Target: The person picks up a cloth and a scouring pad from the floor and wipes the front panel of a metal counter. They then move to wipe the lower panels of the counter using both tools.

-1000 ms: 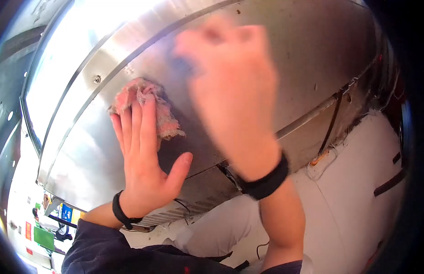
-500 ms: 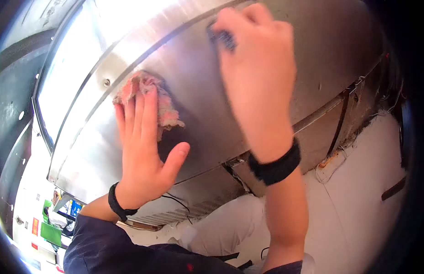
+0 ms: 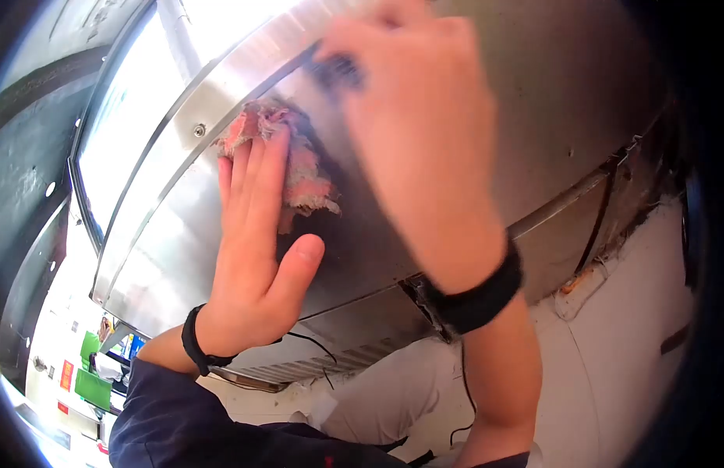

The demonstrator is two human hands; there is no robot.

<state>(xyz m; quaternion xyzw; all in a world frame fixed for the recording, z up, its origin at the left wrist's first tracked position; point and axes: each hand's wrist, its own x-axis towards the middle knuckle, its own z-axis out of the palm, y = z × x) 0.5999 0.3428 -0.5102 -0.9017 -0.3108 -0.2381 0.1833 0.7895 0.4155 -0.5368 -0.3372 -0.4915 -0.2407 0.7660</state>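
Note:
My left hand (image 3: 256, 242) lies flat against a sloping stainless-steel hood panel (image 3: 549, 117), fingers together, pressing a frayed pink cloth (image 3: 299, 168) onto the metal. My right hand (image 3: 412, 132) is raised close to the camera and blurred, with its fingers closed on a small dark scrubbing pad (image 3: 334, 72) held against the panel just right of the cloth. Both wrists carry black bands. Most of the pad is hidden under my fingers.
A raised steel rim with a screw (image 3: 199, 130) runs diagonally along the panel's left edge. Below the hood are a vent grille (image 3: 299, 366), loose black wires (image 3: 307, 343) and a white tiled wall (image 3: 627, 351). Green and red items show at the lower left.
My right hand with the pad has shifted left and down along the panel, closer to the cloth. My left hand with the cloth has slid slightly up and right.

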